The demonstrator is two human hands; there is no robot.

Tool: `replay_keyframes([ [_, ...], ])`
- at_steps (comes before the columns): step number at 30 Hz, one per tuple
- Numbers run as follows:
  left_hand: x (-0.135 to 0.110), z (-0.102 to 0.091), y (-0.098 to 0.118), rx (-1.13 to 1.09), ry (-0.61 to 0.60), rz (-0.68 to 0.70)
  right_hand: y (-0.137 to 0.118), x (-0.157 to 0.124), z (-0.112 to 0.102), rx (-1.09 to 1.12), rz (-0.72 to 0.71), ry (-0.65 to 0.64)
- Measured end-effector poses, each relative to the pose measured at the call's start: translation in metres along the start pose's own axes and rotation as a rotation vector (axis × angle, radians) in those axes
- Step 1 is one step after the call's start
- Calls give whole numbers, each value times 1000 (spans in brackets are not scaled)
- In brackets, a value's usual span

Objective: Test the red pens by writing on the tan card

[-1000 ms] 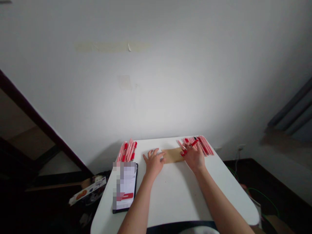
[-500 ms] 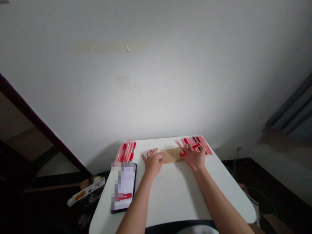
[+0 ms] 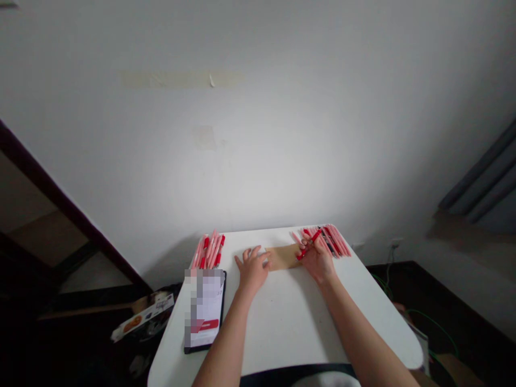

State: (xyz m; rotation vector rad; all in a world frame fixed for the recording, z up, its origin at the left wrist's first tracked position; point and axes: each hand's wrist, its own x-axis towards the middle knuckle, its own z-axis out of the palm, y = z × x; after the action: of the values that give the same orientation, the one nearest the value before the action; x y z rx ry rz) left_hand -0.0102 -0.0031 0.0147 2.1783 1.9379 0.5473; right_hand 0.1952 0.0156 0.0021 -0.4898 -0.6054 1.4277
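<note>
My left hand (image 3: pixel 253 267) lies on the table with its fingers spread, the fingertips touching the left end of a flat tan piece of paper or card (image 3: pixel 282 258). At the paper's right end, my right hand (image 3: pixel 317 263) is closed on a red pen (image 3: pixel 309 244), which slants up to the right. Just behind that hand lies a row of pink, red and black pens (image 3: pixel 337 239). A second bunch of pink and red pens (image 3: pixel 208 250) rests at the table's far left corner, beyond my left hand.
A phone or tablet (image 3: pixel 207 309) with a lit screen lies on the left of the white table (image 3: pixel 282 328), beside my left forearm. The wall (image 3: pixel 258 161) rises behind the table. Clutter (image 3: pixel 147 317) sits on the floor at left, and green cables (image 3: pixel 437 322) run at right.
My right hand's fingers have curled in around the red pen, which has turned to a steeper slant. My left hand and the tan paper have stayed in place.
</note>
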Motion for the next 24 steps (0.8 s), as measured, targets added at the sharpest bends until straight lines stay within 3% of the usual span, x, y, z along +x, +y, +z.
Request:
replay_keyframes([
  [4, 1, 3, -2, 3, 11, 1, 2, 0, 1, 34, 30, 15],
  [14, 1, 5, -1, 7, 27, -2, 5, -1, 8, -197, 13, 69],
  [24, 1, 5, -1, 11, 45, 10, 4, 2, 2, -719, -159, 139],
])
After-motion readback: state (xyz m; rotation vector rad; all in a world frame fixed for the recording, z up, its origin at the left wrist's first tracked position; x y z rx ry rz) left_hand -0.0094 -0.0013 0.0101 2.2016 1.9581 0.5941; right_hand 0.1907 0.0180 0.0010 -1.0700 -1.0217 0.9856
